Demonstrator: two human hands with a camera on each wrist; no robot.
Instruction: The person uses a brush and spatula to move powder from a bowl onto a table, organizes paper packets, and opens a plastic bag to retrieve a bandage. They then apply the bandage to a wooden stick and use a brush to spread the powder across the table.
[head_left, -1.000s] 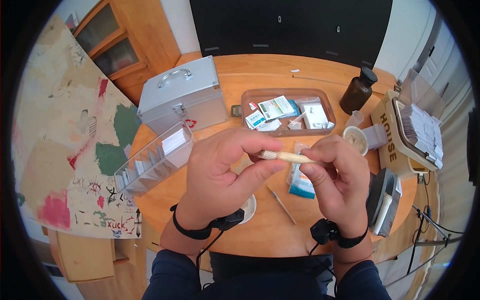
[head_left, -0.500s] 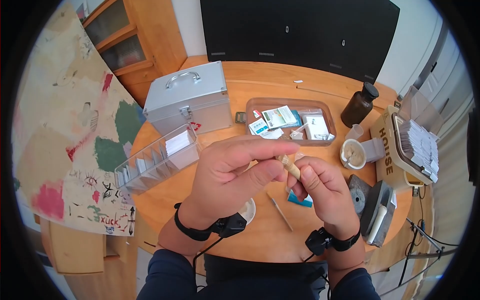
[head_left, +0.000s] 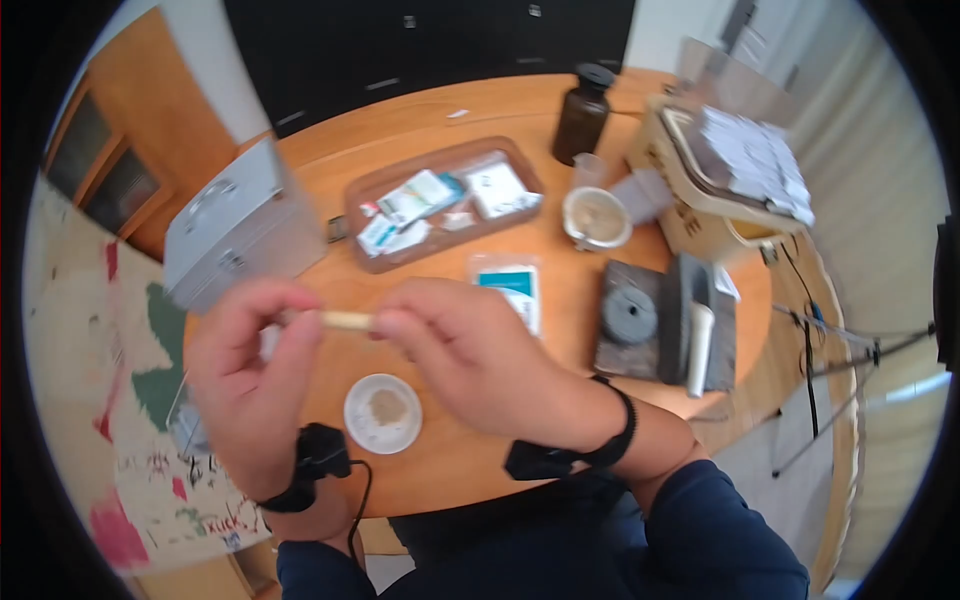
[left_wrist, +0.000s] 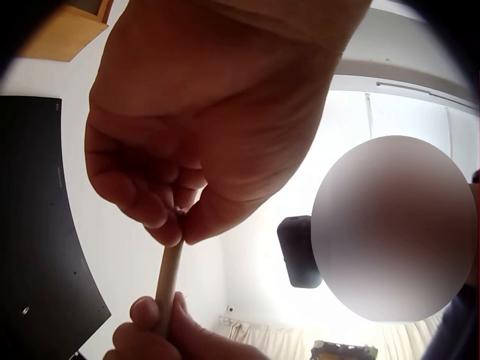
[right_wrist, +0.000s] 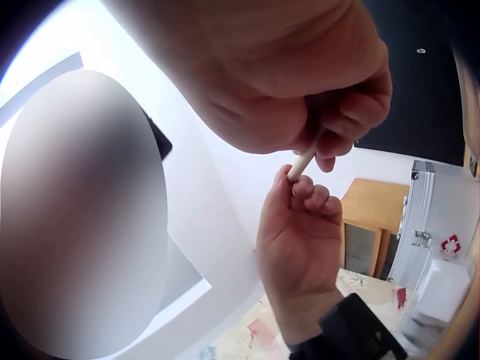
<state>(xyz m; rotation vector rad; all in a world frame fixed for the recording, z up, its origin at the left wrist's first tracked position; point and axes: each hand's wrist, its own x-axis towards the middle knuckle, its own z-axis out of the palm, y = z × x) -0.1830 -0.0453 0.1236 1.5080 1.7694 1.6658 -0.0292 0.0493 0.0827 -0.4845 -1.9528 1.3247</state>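
A slim, pale, wooden-looking stick (head_left: 347,320) spans the gap between both hands above the table's left part. My left hand (head_left: 250,385) pinches one end between thumb and fingertips. The other end is gripped by my right hand (head_left: 480,345), thumb along it and fingers curled. In the left wrist view the stick (left_wrist: 169,274) runs down from the left fingertips into the right hand's fingers. The right wrist view shows only a short length of the stick (right_wrist: 301,165) between the hands. Below them stands a white bowl (head_left: 383,440) with beige powder inside.
A brown tray (head_left: 375,262) of packets lies behind the hands, with a silver case (head_left: 240,225) at left. To the right are a teal-and-white packet (head_left: 508,285), a cup of pale paste (head_left: 597,218), a grey stone block (head_left: 628,315), a dark bottle (head_left: 582,115) and a cream box (head_left: 690,235).
The head view has turned to the right and blurred. Both hands have shifted left in it, still holding the stick, which turned from slanted to nearly level. The white bowl has come into full view.
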